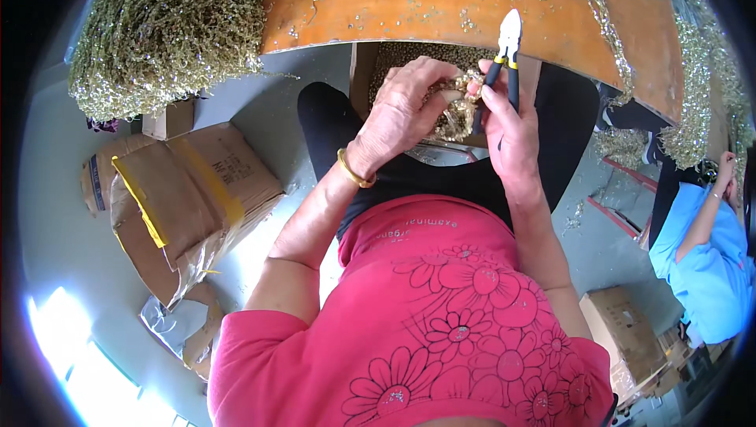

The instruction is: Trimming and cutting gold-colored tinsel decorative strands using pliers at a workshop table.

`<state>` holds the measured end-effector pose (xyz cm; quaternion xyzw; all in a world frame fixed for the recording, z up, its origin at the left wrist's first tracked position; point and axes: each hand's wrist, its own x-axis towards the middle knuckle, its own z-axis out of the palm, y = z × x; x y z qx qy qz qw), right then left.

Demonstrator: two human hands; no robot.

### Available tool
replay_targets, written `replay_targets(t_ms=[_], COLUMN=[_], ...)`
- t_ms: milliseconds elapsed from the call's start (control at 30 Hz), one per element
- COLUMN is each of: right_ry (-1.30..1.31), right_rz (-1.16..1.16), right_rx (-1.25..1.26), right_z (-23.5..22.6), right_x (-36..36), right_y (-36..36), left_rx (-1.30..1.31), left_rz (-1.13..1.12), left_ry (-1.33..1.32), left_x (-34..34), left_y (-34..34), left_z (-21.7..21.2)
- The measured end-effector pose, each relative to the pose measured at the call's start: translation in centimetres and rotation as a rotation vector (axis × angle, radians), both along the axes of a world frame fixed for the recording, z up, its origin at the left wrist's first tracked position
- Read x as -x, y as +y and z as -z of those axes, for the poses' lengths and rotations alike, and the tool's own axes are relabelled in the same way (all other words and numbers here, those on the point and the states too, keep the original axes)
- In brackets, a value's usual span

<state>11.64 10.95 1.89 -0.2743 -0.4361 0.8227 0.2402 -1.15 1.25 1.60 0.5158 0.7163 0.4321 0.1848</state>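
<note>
Two hands meet above the lap, just below the edge of the orange bench point(441, 10). The left hand point(405, 104) is closed around a small golden bundle point(461, 108) of beaded sprigs, pressing it into a tight knot between thumb and fingers. The right hand point(508, 124) is wrapped round the black-and-yellow grips of a pair of cutters point(504, 57), whose pale tips point up and away over the bench edge; whether the blades are parted I cannot tell from here. The bundle sits between both hands, touching each, with a box of loose beads point(425, 57) just behind it under the bench. To my eye the step is gathering and trimming, and it would go best with the left hand keeping the stems pinched firm and short, so the cutters can come down close to the fingers without catching them. A big heap of the same glittery strands point(173, 25) lies on the bench to the left, cardboard boxes point(189, 191) stand on the floor, and a person in blue point(705, 262) works off to the right.
</note>
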Motion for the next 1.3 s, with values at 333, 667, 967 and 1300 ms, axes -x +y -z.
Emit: replay_targets(t_ms=[333, 667, 967, 1300], right_ry=[-0.203, -0.279, -0.513, -0.121], right_rz=[-0.084, 0.161, -0.021, 0.02], right_rx=[-0.115, -0.308, -0.574, -0.454], right_z=[-0.2, 1.3, 6.0, -2.7], right_x=[-1.3, -1.4, -2.7, 1.4], right_y=[0.5, 2.4, 1.4, 1.2], left_rx=[0.033, -0.186, -0.615, -0.248], left_rz=[-0.158, -0.256, -0.12, -0.077], left_ry=[-0.393, -0.881, -1.441, -1.306], left_x=[-1.2, -0.1, 2.7, 0.8], left_y=[0.4, 0.5, 1.5, 0.6], left_z=[0.1, 1.4, -1.1, -1.9])
